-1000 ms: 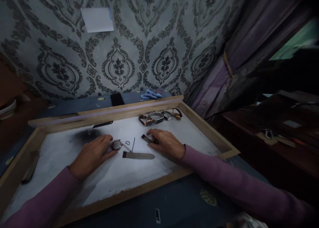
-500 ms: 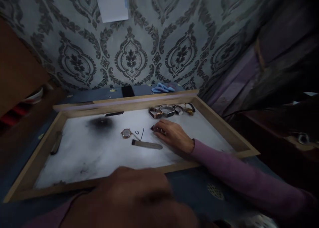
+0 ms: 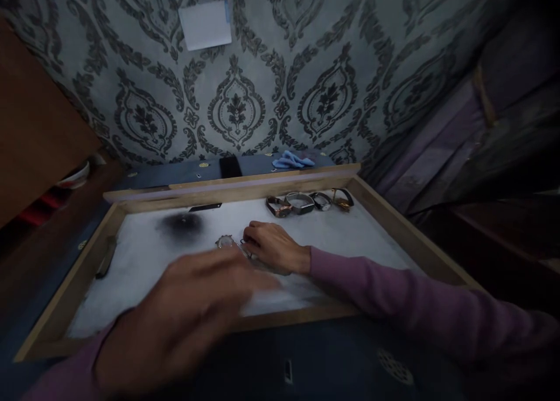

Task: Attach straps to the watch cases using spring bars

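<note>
Though I can't tell if left hand (image 3: pixel 184 313) or right hand (image 3: pixel 269 246) grips anything, I'd say arranging parts by mid-frame watch (image 3: pixel 225 241); next needs precision.

Can read no text, brand or number anywhere. Can spot a small pale-edged label (image 3: pixel 288 371) on the dark blue cloth (image 3: pixel 341 360), in front of the wooden tray (image 3: pixel 306 316), but too small and dim to decipher. Can pick out no legible writing on the white sheet (image 3: pixel 205 25) up on the patterned wall (image 3: pixel 280 86). Cannot make out any mark on the blurred watch dial (image 3: pixel 224 241) or on the row of four watches (image 3: pixel 300 204) near the tray's back edge.
</note>
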Available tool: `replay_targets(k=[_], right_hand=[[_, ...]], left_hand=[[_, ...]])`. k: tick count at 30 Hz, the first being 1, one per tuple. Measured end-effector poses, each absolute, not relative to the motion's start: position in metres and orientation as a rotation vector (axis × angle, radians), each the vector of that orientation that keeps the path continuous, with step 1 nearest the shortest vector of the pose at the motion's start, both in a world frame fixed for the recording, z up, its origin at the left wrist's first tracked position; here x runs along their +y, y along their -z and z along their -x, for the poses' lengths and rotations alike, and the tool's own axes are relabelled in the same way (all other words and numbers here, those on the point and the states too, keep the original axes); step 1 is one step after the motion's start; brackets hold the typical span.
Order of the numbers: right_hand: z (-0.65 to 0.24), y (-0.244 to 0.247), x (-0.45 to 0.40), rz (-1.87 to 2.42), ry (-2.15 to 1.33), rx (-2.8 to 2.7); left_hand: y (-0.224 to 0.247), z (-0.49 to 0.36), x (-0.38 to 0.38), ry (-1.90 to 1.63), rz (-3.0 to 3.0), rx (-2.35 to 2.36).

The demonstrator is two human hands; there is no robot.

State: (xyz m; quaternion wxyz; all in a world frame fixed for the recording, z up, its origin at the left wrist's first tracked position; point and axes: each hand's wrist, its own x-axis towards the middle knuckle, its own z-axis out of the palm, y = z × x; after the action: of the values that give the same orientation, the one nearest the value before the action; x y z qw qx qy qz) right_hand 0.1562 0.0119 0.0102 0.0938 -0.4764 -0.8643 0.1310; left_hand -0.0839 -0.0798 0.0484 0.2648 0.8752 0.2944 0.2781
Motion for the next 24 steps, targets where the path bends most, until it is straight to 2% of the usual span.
replay_targets(k=[3,7,12,24], right_hand=[[-0.154,-0.004,0.016,1.451,-0.403,-2.55],[-0.152,-0.004,0.017,1.476,-0.427,-2.54],[-0.152,-0.003,0.017,1.518,-0.445,-2.521],[-0.157,-0.001,0.018,1.505,-0.501,-2.428]], left_hand=[[-0.064,0.058,-0.012,-0.727,-2.318,1.07],[-0.046,0.056,0.025,-0.724,-2.307,1.183],[-0.028,0.06,0.025,-0.778,-2.309,1.163],[-0.023,0.051,0.018,-0.719,-2.318,1.095]])
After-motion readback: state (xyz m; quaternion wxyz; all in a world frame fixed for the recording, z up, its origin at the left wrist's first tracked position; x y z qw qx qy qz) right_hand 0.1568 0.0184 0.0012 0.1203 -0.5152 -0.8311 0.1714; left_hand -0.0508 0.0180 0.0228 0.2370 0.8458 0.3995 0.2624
